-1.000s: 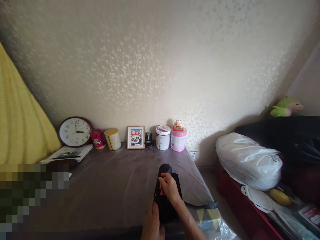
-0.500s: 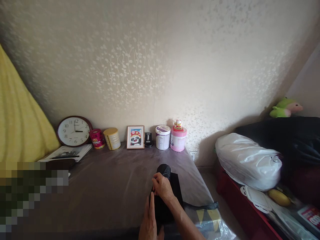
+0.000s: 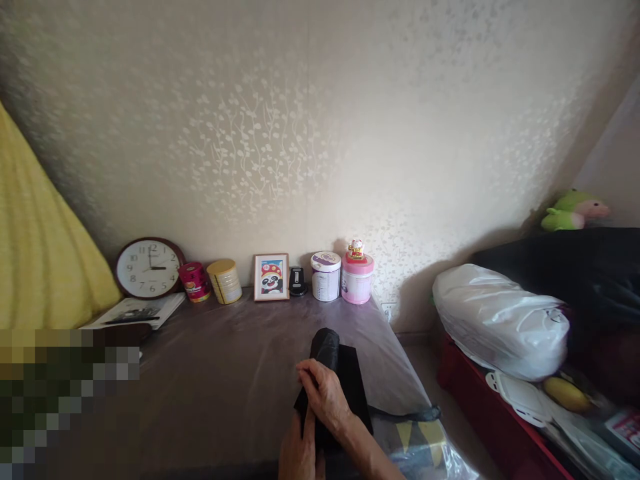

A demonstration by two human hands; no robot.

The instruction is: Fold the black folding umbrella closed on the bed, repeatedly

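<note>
A black fabric roll [image 3: 326,347] with a rounded far end lies over a flat black panel [image 3: 356,387] near the table's front right edge; its exact kind is unclear. My right hand [image 3: 327,397] lies across the roll, fingers bent and closed over its left side. Below it, my left hand [image 3: 299,447] is closed around the near part, thumb to the right, its fingertips partly under the right hand. The roll's near end is hidden by both hands. A dark strap [image 3: 407,416] runs right from the panel.
Along the table's [image 3: 215,387] back stand a clock [image 3: 150,268], a red can [image 3: 195,283], a yellow can [image 3: 225,281], a framed panda picture [image 3: 271,278], a white tub [image 3: 326,277] and a pink tub [image 3: 357,280]. A red box [image 3: 460,367] with a white bag [image 3: 500,320] sits to the right.
My right hand has slid down and left along the roll, its fist loosening into longer bent fingers. More of the roll's far end shows. My left hand has moved slightly lower.
</note>
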